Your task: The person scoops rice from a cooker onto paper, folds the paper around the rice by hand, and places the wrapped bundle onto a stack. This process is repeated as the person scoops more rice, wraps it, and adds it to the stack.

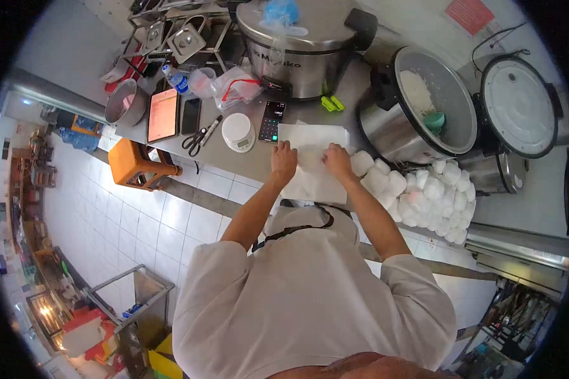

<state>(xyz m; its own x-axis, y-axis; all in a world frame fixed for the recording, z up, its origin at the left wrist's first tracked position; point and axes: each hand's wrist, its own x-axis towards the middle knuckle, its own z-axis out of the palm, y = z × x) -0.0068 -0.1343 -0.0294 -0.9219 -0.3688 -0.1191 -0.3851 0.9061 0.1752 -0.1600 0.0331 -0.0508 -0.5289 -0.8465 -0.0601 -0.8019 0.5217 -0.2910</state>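
Note:
White paper sheets (314,136) lie on the steel counter in front of me. My left hand (284,159) rests on their left edge with its fingers bent. At their right side, my right hand (337,159) is closed, its fingertips pressed together at the paper; whether a sheet is between them is too small to tell. Many white wrapped bundles (431,189) are piled right of my right hand. An open cooker (417,104) behind them holds white rice (416,91) and a green scoop (434,121).
A round white scale (238,131), a calculator phone (272,120), scissors (196,140), a dark phone (191,116) and a tablet (164,115) lie left of the paper. A large closed cooker (297,57) stands behind. An orange stool (138,165) is on the floor.

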